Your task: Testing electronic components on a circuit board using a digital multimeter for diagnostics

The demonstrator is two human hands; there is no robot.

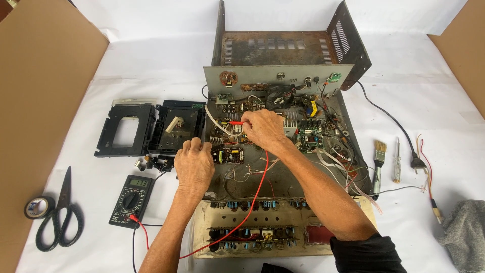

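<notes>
An opened electronic chassis (348,131) full of circuit boards and loose wires lies on a white sheet. My right hand (263,130) pinches a red test probe (234,123) whose tip rests on a board at the chassis's left side. Its red lead (252,197) runs down across the front panel (283,227) toward a black multimeter (131,199) with a lit display. My left hand (194,167) rests at the chassis's left edge, gripping a black probe (203,132) held upright beside a small green board (227,155).
A removed black disc-drive mechanism (149,129) lies left of the chassis. Scissors (59,212) and a tape roll (38,207) are at far left. A paintbrush (378,164), screwdriver (397,161), power plug (417,162) and grey cloth (465,230) lie on the right. Cardboard sheets flank both sides.
</notes>
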